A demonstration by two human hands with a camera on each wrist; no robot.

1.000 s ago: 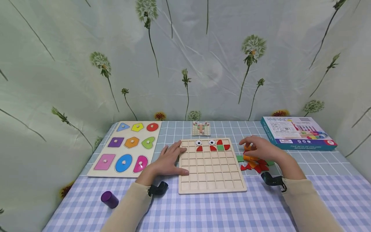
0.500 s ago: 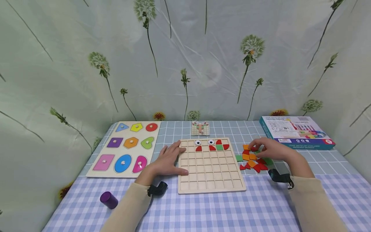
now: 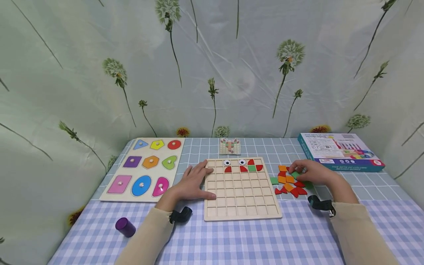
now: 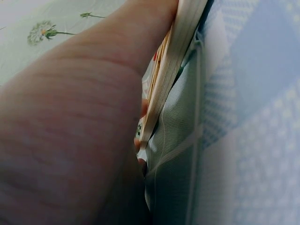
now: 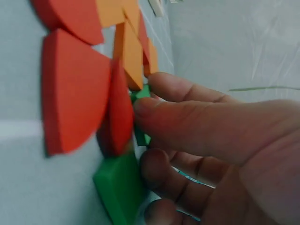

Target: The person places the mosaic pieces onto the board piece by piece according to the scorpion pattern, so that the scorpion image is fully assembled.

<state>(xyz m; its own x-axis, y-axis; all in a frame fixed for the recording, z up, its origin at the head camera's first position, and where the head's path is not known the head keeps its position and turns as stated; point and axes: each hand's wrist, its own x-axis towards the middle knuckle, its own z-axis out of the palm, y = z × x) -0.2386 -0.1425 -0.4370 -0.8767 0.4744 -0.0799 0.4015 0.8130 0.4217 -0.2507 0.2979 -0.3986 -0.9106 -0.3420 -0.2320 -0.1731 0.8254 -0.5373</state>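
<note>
A wooden grid board (image 3: 241, 200) lies in the middle of the head view. Near its top, two eye tiles sit with several red quarter-round tiles and a green square. My left hand (image 3: 190, 186) rests on the board's left edge with its fingers spread; the left wrist view shows mostly my thumb side against the board's edge (image 4: 171, 70). To the right of the board, my right hand (image 3: 313, 172) is over a loose pile of red, orange and green tiles. In the right wrist view its thumb and fingers pinch a green tile (image 5: 142, 133), partly hidden by the thumb.
A small picture card (image 3: 229, 146) lies behind the board. At left are a shape-knob puzzle (image 3: 132, 187) and a purple cylinder (image 3: 125, 227). A boxed set (image 3: 347, 152) lies at the back right. An orange tile (image 3: 289, 187) lies among the pile.
My right hand has moved right across the pile, from the orange tiles to a green tile that it now pinches. My left hand has stayed on the board's edge.
</note>
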